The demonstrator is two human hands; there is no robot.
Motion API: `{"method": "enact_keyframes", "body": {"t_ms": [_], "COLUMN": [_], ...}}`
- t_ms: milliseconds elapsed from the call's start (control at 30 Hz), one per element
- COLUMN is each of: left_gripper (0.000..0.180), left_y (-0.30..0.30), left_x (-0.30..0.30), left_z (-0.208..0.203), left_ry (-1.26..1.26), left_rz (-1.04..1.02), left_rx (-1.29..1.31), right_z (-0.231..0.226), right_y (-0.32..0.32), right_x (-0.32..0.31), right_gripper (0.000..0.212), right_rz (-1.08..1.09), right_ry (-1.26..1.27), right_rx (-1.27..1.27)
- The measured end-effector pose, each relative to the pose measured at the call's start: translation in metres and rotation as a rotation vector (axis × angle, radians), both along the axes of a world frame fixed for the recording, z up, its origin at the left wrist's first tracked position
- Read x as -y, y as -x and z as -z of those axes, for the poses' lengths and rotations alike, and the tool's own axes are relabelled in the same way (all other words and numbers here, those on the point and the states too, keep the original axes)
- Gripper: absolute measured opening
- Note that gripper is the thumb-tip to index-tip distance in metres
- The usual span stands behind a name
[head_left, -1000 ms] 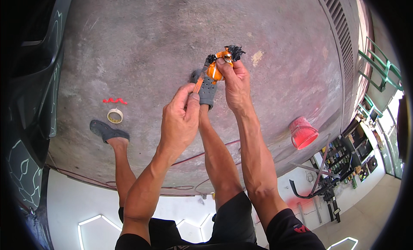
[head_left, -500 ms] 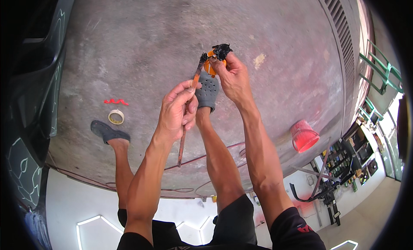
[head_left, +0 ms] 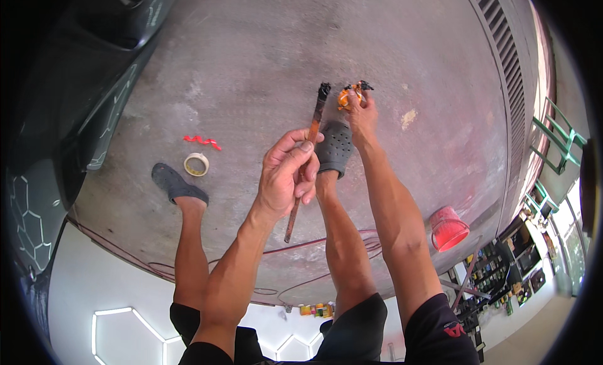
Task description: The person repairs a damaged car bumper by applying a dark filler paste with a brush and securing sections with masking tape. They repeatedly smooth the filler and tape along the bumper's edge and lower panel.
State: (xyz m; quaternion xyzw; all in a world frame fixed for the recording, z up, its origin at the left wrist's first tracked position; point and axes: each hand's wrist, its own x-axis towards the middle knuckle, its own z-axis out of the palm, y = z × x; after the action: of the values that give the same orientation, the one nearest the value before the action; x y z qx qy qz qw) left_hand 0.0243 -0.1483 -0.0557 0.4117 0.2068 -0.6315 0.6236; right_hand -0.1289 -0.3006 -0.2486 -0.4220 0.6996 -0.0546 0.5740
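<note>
1. The left grip [head_left: 287,176] is closed around a thin brown stick [head_left: 316,121]. The thumb and first finger pinch it, and the other fingers curl in loosely.
2. The stick pokes out both ways from the left grip. The far end, ahead of the grip, has black goo [head_left: 323,88] on it. The plain end hangs out behind, toward the person.
3. The right grip [head_left: 363,117] is ahead and to the right of the left grip. It is squeezed on a crumpled orange wrapper [head_left: 343,100]. I cannot see all its fingers.
4. Black stuff [head_left: 366,86] shows at the wrapper's far edge, just past the right grip.
5. The stick's black end is near the wrapper, on its left, with a gap between them.
6. A gray shoe [head_left: 335,150] is below the right grip, on the floor [head_left: 251,63].
7. Left of the left grip lie a tape roll [head_left: 197,155] and a curly red strip [head_left: 202,141].
8. A red bucket [head_left: 449,230] sits to the right of both grips.
</note>
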Motion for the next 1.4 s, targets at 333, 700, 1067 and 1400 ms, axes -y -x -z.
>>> {"method": "enact_keyframes", "body": {"t_ms": [333, 700, 1067, 1400], "left_gripper": [0.028, 0.029, 0.024, 0.024], "left_y": [-0.058, -0.173, -0.274, -0.285], "left_x": [-0.104, -0.228, -0.242, -0.236], "left_z": [-0.180, -0.364, -0.392, -0.383], "left_ry": [0.144, 0.006, -0.128, -0.087], "left_rz": [-0.125, -0.447, -0.492, -0.550], "left_rx": [0.359, 0.748, 0.806, 0.726], "right_z": [-0.155, -0.505, -0.582, -0.580], "right_y": [0.044, -0.316, -0.539, -0.551], "right_x": [-0.074, -0.127, -0.154, -0.161], "right_gripper": [0.053, 0.015, 0.022, 0.020], "right_rz": [-0.185, -0.908, -1.376, -1.391], "right_ry": [0.116, 0.843, 1.493, 1.417], "right_rx": [-0.109, 0.300, 0.564, 0.495]}}
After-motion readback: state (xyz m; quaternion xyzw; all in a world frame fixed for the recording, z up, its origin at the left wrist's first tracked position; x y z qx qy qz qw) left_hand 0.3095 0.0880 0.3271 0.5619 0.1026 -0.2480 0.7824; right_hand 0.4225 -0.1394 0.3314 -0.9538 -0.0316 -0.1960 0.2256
